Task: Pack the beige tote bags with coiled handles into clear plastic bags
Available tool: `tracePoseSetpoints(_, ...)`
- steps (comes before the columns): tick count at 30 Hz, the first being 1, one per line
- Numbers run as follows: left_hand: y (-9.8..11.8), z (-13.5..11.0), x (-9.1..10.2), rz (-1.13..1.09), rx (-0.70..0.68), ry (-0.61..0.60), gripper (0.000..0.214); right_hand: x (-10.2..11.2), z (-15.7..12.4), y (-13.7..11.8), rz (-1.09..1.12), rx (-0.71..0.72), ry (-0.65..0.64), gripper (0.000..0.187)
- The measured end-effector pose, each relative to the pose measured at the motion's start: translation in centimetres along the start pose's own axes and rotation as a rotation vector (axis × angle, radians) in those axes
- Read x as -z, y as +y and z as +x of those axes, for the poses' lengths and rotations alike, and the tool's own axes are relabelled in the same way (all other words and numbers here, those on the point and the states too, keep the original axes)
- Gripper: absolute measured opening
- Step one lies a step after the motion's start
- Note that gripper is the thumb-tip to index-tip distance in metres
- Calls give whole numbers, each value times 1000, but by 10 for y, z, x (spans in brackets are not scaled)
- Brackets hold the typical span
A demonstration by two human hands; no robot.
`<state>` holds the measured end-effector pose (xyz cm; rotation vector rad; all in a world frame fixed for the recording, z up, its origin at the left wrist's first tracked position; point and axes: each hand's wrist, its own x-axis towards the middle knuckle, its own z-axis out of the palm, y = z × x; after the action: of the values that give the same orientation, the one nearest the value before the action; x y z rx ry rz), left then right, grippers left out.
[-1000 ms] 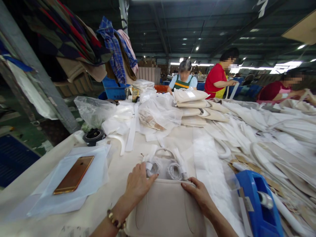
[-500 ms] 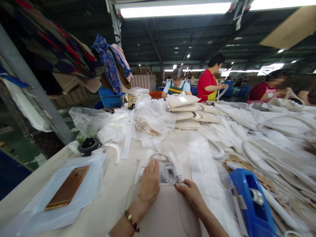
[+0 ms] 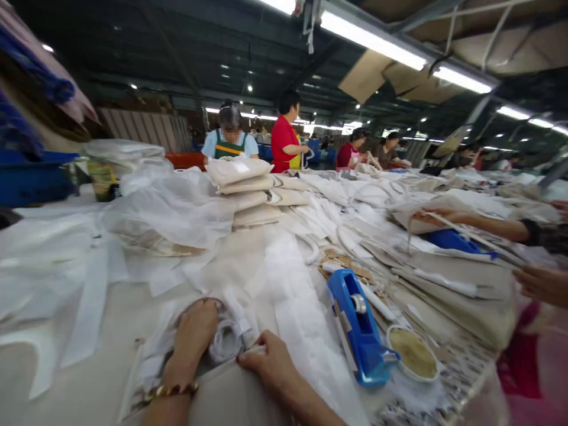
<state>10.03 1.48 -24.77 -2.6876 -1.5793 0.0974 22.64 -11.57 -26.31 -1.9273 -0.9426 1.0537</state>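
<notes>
A cream handbag [image 3: 222,399] lies on the table right before me, its wrapped white handles [image 3: 228,340] at the top edge. My left hand [image 3: 193,334] lies over the left handle wrap, fingers curled down onto it. At the bag's top edge my right hand [image 3: 270,361] pinches the rim, thumb and fingers closed on it. A beaded bracelet [image 3: 171,390] circles my left wrist.
A blue tape dispenser [image 3: 357,325] stands right of my hands, a small round dish [image 3: 412,353] beside it. Stacked cream bags [image 3: 246,189] and plastic bags [image 3: 168,207] lie farther back. Another person's hands [image 3: 539,284] work at the right. Several workers stand at the far end.
The view has swung to the right and up; the phone at left has left the frame. My left hand slid onto the handle wrap. My right hand stays on the bag's edge.
</notes>
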Motion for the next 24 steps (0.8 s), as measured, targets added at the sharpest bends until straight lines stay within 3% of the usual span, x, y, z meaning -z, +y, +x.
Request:
tracePoseSetpoints(2,-2,0,-2,30,-33,-12,36,-1,-8,1,-144,60,66,29)
tracePoseSetpoints(3,-4,1,-2,50,-49,-26,36,3,-14,4,-241,160,133,26)
tracePoseSetpoints(5,-6,5,-4,100,-77,-60,37,21,-31,15,-424,496,317,19)
tracePoseSetpoints(7,-8,7,-4,121,-89,-97,39,57,-55,36,-493,864,511,19)
tracePoseSetpoints(9,-8,8,-2,83,-82,-111,38,106,-77,69,-530,834,863,20)
tracePoseSetpoints(12,-5,7,2,12,-42,-110,37,179,-87,132,-769,553,1109,28)
tracePoseSetpoints(13,-4,7,3,-1,-30,-107,37,197,-84,152,-871,446,1122,35)
tracePoseSetpoints(15,-3,8,4,-23,-6,-106,38,220,-76,182,-1056,402,1020,48)
tracePoseSetpoints(17,-4,9,5,-46,2,-105,38,228,-71,190,-1164,427,1024,55)
tracePoseSetpoints(20,-6,10,6,-78,-11,-117,35,217,-73,158,-1119,552,1133,46)
tracePoseSetpoints(22,-8,12,8,-97,-42,-121,29,194,-70,122,-999,756,1029,35)
tracePoseSetpoints(24,-10,14,9,-110,-79,-125,21,160,-59,87,-911,905,771,29)
